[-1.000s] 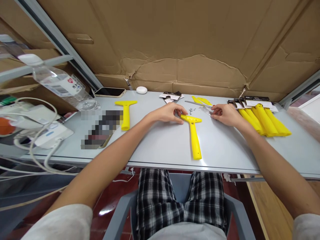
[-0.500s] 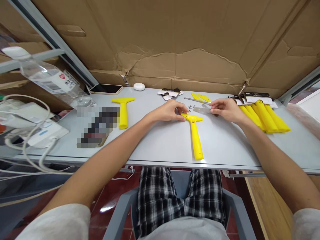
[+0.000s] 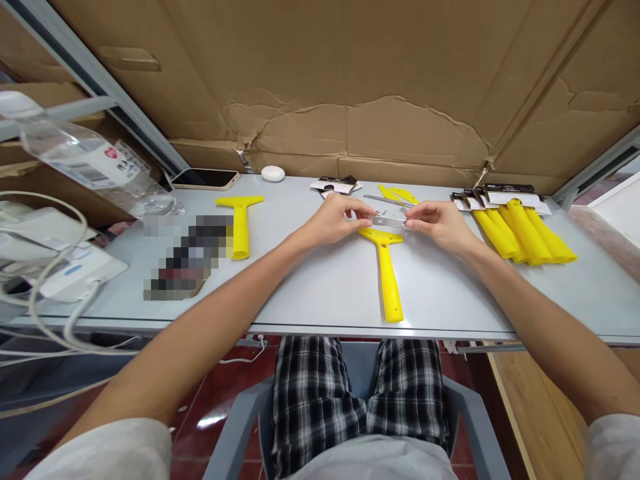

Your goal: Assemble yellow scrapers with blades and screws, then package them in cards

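Between my two hands is a thin metal scraper blade [image 3: 389, 222], held level just above the head of a yellow scraper handle [image 3: 387, 273]. My left hand [image 3: 343, 219] pinches the blade's left end between thumb and fingers. At the right end, my right hand [image 3: 437, 223] pinches it the same way. The T-shaped handle lies on the table with its grip towards me. Behind the hands lie small yellow plastic pieces [image 3: 397, 194] and a thin metal strip, partly hidden by the blade and fingers.
Another yellow scraper handle [image 3: 241, 230] lies to the left, beside a blurred-out patch. Several carded yellow scrapers [image 3: 530, 233] are stacked at the right. Black-and-white cards [image 3: 336, 185], a white oval case [image 3: 273, 173] and a phone [image 3: 205, 178] line the back. Cables and a bottle [image 3: 95, 160] crowd the left.
The metal blade, earlier in my right hand alone, has moved left over the handle's head. My left hand has left the handle and taken hold of the blade's left end.
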Tool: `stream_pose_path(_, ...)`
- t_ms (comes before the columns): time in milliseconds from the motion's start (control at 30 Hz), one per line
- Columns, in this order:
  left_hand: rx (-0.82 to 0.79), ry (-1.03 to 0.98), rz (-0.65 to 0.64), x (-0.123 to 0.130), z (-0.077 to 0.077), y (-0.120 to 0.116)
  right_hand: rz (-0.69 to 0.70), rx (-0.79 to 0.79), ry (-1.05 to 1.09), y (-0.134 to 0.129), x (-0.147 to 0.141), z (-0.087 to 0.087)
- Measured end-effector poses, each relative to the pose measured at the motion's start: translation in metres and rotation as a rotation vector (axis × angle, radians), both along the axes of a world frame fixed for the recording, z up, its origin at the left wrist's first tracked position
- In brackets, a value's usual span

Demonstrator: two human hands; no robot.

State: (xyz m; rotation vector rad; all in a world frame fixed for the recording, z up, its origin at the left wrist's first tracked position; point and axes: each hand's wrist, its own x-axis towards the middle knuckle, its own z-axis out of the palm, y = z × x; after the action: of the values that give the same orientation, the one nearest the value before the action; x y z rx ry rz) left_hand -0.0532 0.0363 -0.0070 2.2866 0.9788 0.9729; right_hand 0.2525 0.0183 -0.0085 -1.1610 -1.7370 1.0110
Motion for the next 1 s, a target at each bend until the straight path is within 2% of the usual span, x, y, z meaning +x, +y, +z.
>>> stream_pose_path(333, -0.104, 0.002, 0.05, -0.01, 0.001, 0.009, 0.11, -0.033, 0.023, 0.0, -0.001, -0.003)
stream_pose_path(667, -0.182, 0.024, 0.01, -0.014, 0.001, 0.011, 0.125, 0.05, -0.012, 0.005, 0.0, -0.012)
stream_pose_path(1000, -0.154, 0.123, -0.032, -0.017, 0.007, 0.008, 0.174, 0.16, -0.101, 0.005, 0.002, -0.021)
